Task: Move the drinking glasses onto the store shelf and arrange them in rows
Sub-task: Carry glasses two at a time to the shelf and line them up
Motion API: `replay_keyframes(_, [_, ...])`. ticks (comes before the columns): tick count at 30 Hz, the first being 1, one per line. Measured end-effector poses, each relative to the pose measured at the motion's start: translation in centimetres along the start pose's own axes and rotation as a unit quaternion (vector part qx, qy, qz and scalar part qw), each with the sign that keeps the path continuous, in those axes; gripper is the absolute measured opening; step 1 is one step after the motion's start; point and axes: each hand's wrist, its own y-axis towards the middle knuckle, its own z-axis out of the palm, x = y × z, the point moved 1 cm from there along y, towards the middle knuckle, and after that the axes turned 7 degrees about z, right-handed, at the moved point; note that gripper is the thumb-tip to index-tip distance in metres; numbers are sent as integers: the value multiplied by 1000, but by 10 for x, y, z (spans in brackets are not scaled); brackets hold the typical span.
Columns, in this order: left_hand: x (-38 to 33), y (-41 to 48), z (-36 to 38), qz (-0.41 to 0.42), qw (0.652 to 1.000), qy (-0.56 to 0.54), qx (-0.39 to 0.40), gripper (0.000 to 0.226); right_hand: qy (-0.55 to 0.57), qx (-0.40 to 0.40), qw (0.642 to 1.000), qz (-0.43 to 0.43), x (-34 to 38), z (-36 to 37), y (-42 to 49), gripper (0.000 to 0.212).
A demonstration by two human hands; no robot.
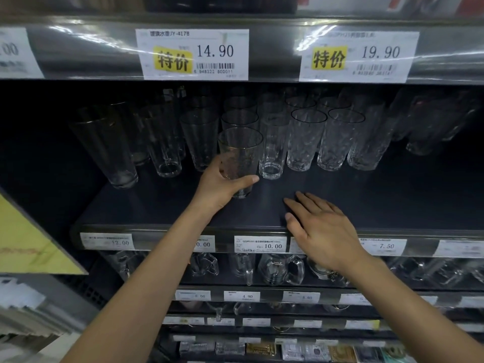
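Glassware bay, viewed from the aisle.

1. Yellow sign [26, 231]: far left, 9 o'clock, tilted.
2. Dark shelf [157, 205]: middle tier, carrying rows of upright drinking glasses.
3. Tall plain glasses [104, 142]: left end of the rows.
4. Price tag 14.90 [192, 55]: rail above, 12 o'clock of the held glass.
5. Left hand [222, 187]: fingers and thumb wrapped round the lower half of item 6.
6. Gold-rimmed glass [239, 150]: upright, forward of its row; base at shelf level, contact not discernible.
7. Straight-sided tumbler [273, 150]: just beside item 6, at its 3 o'clock.
8. Glass mugs [280, 268]: tier below, 6 o'clock.
9. Patterned glasses [306, 140]: right of the tumbler, in rows.
10. Right hand [322, 226]: 5 o'clock of item 6, palm down over the shelf's front edge, fingers straight, holding nothing.
11. Price tag 19.90 [358, 56]: upper rail, 1 o'clock.
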Motion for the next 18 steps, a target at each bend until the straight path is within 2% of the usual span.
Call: replay_keyframes(18, [10, 7, 2, -12, 1000, -23, -4, 79, 1, -6, 1000, 11, 1, 1, 0, 78])
